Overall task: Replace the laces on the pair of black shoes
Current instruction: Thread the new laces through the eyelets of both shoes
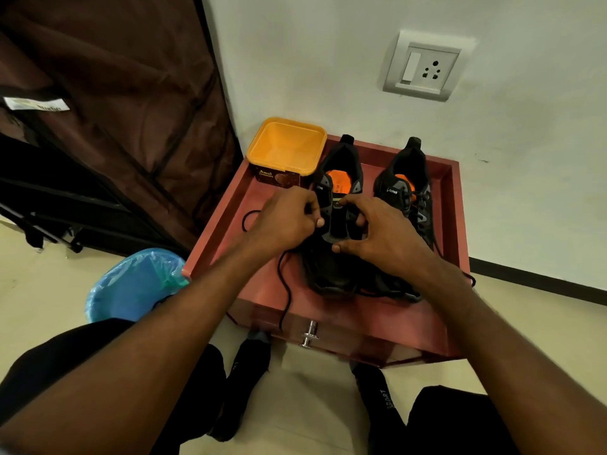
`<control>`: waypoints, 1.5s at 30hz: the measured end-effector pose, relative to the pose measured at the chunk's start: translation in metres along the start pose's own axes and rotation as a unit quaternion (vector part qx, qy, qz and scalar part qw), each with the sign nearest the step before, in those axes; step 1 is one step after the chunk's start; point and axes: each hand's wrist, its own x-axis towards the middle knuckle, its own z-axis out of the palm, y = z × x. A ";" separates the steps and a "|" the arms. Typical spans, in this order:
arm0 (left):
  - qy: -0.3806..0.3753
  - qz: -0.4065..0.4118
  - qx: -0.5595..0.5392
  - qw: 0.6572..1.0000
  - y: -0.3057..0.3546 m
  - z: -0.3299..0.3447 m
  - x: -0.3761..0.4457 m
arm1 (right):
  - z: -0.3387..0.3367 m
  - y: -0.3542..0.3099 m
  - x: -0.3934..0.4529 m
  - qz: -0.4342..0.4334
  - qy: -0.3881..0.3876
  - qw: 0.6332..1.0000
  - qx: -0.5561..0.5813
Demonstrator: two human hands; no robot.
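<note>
Both hands work on the left shoe (338, 224) of the pair, which stands on the red side table (377, 313), toward its middle, with the heel to the wall and the toe to the front edge. Left hand (285, 221) has its fingers curled and seems to pinch a black lace (285, 284) at the eyelets on the left side of this shoe; from there the lace runs down, makes a loop near the left edge of the table, and hangs over the front edge beside the metal knob (309, 334). Right hand (374, 231) is curled around the other side of the shoe, thumb low and fingers up on the tongue area, holding the shoe steady; whether it pinches a lace also, I cannot tell. The tongue of this shoe looks bare in the middle, so I judge that its lacing is not finished, maybe only in the lower eyelets. The right shoe (410, 195) stands near the right edge of the table and shows laces crossing over its orange inside, but whether these are old or new laces cannot be told. A yellow open box (286, 149) sits at the back left corner. At least one shoe is left to finish.
</note>
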 end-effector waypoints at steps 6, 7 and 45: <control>0.005 -0.023 -0.166 0.986 0.011 -0.018 0.001 | -0.001 -0.002 -0.001 0.008 -0.009 1.000 0.007; -0.019 -0.027 -0.164 0.986 0.012 -0.019 0.000 | -0.001 -0.003 -0.001 0.008 -0.007 1.000 0.005; 0.057 0.023 -0.084 0.995 0.012 -0.045 0.007 | -0.040 -0.061 0.001 0.262 -0.006 0.824 0.502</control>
